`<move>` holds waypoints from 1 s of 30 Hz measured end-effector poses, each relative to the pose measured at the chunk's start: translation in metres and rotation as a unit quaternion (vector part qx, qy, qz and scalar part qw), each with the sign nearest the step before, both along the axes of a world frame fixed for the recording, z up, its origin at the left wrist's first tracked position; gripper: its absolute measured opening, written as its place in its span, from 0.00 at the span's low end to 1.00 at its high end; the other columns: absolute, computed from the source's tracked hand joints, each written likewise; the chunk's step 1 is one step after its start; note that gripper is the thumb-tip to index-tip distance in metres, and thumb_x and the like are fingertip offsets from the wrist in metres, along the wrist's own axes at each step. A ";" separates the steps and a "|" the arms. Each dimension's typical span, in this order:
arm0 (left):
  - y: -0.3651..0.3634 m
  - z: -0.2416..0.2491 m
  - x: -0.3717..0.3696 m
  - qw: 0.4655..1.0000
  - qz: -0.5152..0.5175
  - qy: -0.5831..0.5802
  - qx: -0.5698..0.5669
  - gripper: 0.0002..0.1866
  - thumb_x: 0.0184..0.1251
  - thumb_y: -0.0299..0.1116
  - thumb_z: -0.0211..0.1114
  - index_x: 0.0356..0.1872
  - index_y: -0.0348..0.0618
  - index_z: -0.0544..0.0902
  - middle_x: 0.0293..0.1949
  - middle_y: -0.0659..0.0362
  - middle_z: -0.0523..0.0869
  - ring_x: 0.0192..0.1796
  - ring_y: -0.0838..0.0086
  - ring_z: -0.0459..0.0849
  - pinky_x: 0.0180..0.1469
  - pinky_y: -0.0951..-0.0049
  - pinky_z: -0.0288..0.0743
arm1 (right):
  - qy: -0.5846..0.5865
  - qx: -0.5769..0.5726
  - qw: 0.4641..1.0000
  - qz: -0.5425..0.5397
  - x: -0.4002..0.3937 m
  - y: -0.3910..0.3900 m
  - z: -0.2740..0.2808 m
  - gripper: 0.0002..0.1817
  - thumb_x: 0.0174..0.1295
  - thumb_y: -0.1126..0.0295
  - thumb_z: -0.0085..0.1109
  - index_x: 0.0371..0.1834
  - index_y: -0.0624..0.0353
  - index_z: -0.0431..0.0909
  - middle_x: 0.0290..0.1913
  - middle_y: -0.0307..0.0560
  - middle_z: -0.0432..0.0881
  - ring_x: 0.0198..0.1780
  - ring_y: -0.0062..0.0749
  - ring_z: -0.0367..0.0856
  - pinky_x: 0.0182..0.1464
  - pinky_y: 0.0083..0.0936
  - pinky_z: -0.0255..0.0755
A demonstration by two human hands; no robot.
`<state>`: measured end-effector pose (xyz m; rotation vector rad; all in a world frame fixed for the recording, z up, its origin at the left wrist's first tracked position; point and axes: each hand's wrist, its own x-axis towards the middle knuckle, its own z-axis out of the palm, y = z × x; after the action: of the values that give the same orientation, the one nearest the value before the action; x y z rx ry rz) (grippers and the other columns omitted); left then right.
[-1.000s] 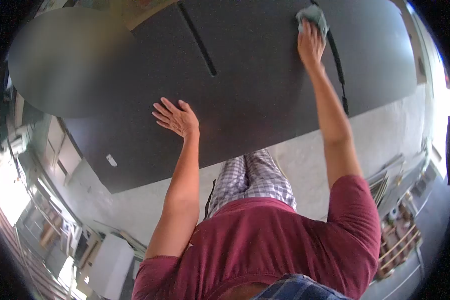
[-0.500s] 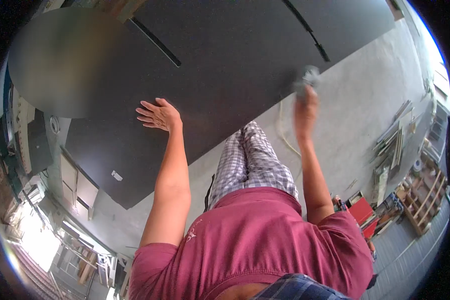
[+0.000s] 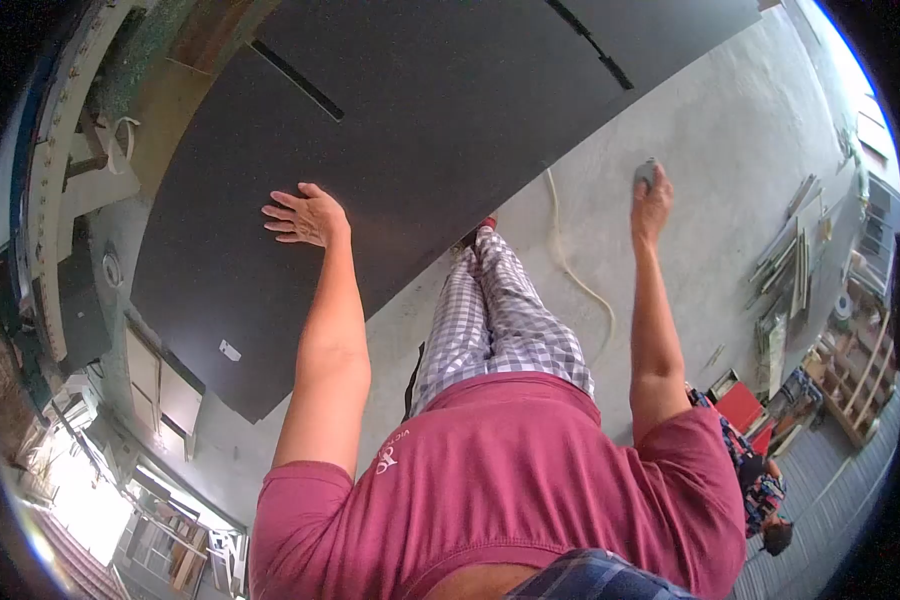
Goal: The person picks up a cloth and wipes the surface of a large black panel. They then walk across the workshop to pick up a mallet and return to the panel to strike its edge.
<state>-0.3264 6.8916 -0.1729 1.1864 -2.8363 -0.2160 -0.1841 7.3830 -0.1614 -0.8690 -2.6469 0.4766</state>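
A large dark grey panel point(image 3: 390, 130) spans the upper left, with two black slots or strips in its upper part. My left hand point(image 3: 313, 216) is over this panel, fingers spread, holding nothing. A small white label point(image 3: 230, 350) is on the panel near its lower corner. Out past the panel's right edge, above the concrete floor, my right hand point(image 3: 652, 207) is closed on a small grey rounded object point(image 3: 646, 173). Its kind I cannot tell; my fingers cover part of it.
A pale hose point(image 3: 582, 285) curves over the concrete floor point(image 3: 710, 130) beside my legs. Long strips point(image 3: 790, 260) lie piled at the right, near a wooden rack point(image 3: 850, 390) and a red box point(image 3: 738, 405). Another person point(image 3: 765, 495) is at the lower right. Machinery lines the left side.
My right hand has swung right, off the panel's edge and out over the floor, still holding the grey object. My left hand has shifted slightly up and left, fingers still spread.
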 end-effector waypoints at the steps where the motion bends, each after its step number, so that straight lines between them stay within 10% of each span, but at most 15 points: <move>1: -0.002 -0.002 0.002 1.000 0.001 0.000 -0.003 0.32 0.72 0.49 0.36 0.72 0.45 0.50 0.74 0.46 0.43 0.75 0.47 0.39 0.73 0.46 0.35 | 0.000 -0.003 1.000 0.001 0.001 -0.007 0.019 0.24 0.57 0.73 0.57 0.59 0.58 0.71 0.53 0.55 0.76 0.57 0.50 0.71 0.58 0.40 0.66; 7: -0.011 -0.009 0.004 0.999 -0.035 -0.013 -0.026 0.33 0.72 0.50 0.36 0.73 0.45 0.50 0.74 0.47 0.42 0.75 0.47 0.38 0.72 0.46 0.34 | 0.158 -0.210 0.962 0.070 -0.045 -0.112 0.025 0.26 0.61 0.71 0.55 0.63 0.59 0.64 0.58 0.57 0.70 0.61 0.48 0.68 0.62 0.37 0.62; 16: -0.042 -0.012 0.061 0.968 -0.243 0.031 -0.054 0.31 0.69 0.47 0.48 0.70 0.47 0.58 0.73 0.51 0.52 0.74 0.50 0.47 0.71 0.45 0.42 | -0.070 -0.420 0.818 0.388 -0.032 -0.283 0.077 0.21 0.52 0.72 0.61 0.52 0.56 0.74 0.50 0.57 0.74 0.52 0.54 0.73 0.56 0.39 0.69; 22: -0.029 -0.001 0.074 0.972 -0.219 0.064 -0.053 0.27 0.69 0.43 0.52 0.66 0.45 0.64 0.69 0.50 0.59 0.72 0.51 0.53 0.69 0.46 0.47 | 0.139 -0.373 0.867 0.299 -0.183 -0.227 0.070 0.21 0.61 0.72 0.58 0.59 0.55 0.71 0.52 0.49 0.76 0.45 0.30 0.77 0.45 0.29 0.72; 26: -0.041 0.014 0.109 0.939 -0.217 0.249 0.096 0.20 0.66 0.32 0.58 0.58 0.42 0.71 0.60 0.49 0.72 0.63 0.55 0.70 0.61 0.57 0.65 | 0.004 0.096 0.946 0.310 -0.297 -0.161 -0.041 0.28 0.64 0.59 0.53 0.67 0.46 0.62 0.62 0.49 0.70 0.60 0.46 0.71 0.57 0.40 0.69; 30: -0.053 0.029 0.213 0.939 -0.018 0.216 0.267 0.12 0.65 0.25 0.58 0.50 0.42 0.76 0.45 0.52 0.80 0.44 0.65 0.81 0.44 0.69 0.75 | -0.067 0.093 0.940 0.320 -0.297 -0.204 -0.037 0.30 0.61 0.56 0.54 0.67 0.46 0.61 0.64 0.51 0.67 0.62 0.56 0.66 0.60 0.47 0.66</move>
<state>-0.1135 6.8385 -0.1442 0.9837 -2.4667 -1.1536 -0.4815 7.1789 -0.1985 0.0421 -3.0045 0.3057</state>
